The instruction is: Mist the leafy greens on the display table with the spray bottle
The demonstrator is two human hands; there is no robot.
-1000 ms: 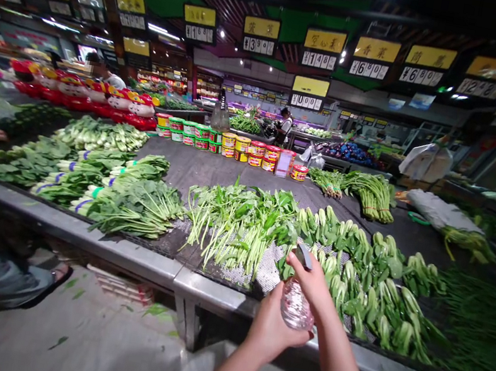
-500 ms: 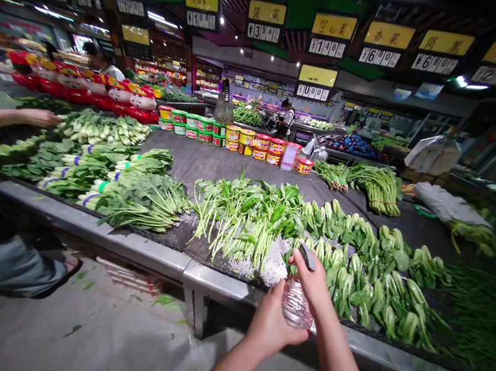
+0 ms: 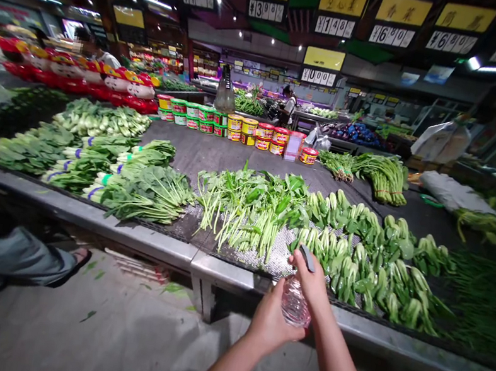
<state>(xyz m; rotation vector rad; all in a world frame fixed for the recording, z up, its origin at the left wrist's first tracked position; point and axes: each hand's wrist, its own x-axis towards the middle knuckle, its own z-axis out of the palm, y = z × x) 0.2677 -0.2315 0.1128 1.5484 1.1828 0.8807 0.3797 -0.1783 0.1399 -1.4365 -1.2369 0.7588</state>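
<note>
A clear, ribbed spray bottle [image 3: 295, 301] with a grey trigger head is held upright between my hands, in front of the stall's metal edge. My left hand [image 3: 272, 324] is wrapped around the bottle's body from the left. At its top, my right hand [image 3: 310, 280] grips the spray head. Just beyond lie leafy greens with long pale stems [image 3: 253, 209] on a perforated mat. To their right are rows of small bok choy [image 3: 375, 253], wet and shiny in places.
Banded bunches of greens [image 3: 89, 161] lie on the left. Stacked tubs [image 3: 239, 127] and red figures [image 3: 79, 78] line the back. Price signs [image 3: 341, 10] hang overhead. Another person's leg [image 3: 10, 255] stands at the left; the metal edge [image 3: 147, 239] runs across the front.
The view has tilted slightly down, so the signs sit higher. The other person's arm at the left has left the picture. My hands keep the same hold on the spray bottle.
</note>
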